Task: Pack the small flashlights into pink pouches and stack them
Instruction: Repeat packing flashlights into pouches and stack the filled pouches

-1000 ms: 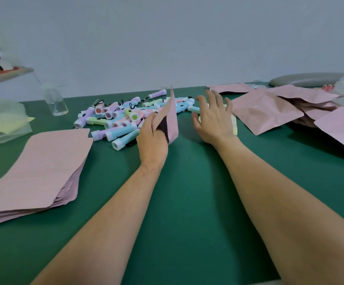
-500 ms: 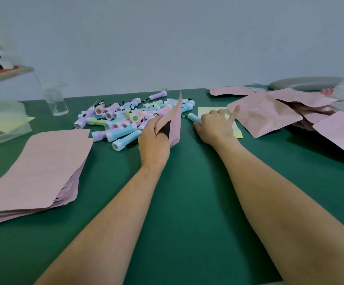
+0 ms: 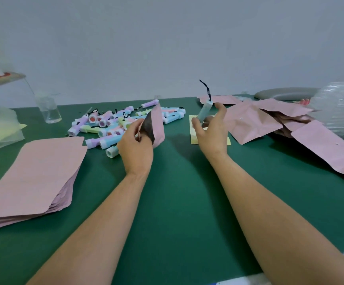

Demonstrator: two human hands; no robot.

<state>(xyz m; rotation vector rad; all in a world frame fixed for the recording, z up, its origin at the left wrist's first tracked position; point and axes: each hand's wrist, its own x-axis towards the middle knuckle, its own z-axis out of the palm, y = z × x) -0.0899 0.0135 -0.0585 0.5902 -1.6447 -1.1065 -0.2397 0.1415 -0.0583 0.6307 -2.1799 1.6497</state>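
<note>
Left: pouch stack (image 3: 33, 171) is lying on the worktop (image 3: 177, 212).
Middle: flashlight pile (image 3: 113, 124) is sitting behind it, rightward.
Right: loose pouches (image 3: 269, 120) are lying overlapped.

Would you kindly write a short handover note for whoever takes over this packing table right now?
Left hand holds one pink pouch open.
Right hand grips a light blue flashlight, raised, cord up.
Loose flashlights lie heaped behind the left hand; flat empty pouches are stacked at left.
Done: a loose heap of pouches at right, seemingly filled.
Left: slide this flashlight in, add the pouch to the heap, repeat.
</note>
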